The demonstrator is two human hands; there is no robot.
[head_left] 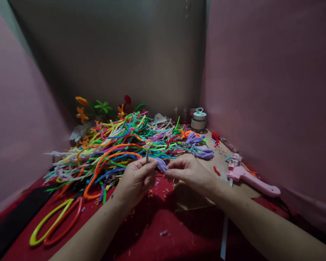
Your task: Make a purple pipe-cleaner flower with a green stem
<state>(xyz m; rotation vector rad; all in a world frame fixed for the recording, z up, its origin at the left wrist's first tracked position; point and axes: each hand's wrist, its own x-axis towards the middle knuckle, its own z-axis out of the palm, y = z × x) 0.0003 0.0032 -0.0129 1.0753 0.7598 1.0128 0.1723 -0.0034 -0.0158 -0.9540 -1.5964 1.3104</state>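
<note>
Pinching a slender stem [147, 156] with a pale, frayed tip, the left hand [139, 174] holds it upright over the red-covered counter [152, 248]. The right hand [187, 172] grips one end of a fuzzy purple piece [161, 165] between the two hands, before a heap of colourful pipe cleaners [133, 127], with scissors [79, 203] left and a pink glue gun [251, 179] right.

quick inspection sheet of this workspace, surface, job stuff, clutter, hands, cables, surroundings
Surface: red cloth with scattered scraps; brown sheet at right.
Job's things: purple fuzzy piece between the hands; thin stem with pale tip, upright.
Clutter: heap of coloured fuzzy stems; scissors at left; pink glue gun at right.
Left hand: pinching the thin stem.
Right hand: fingertips on the purple piece's end.
Cables: dark cable near the glue gun's handle.
Surroundings: pinkish side walls, dim back wall.
</note>
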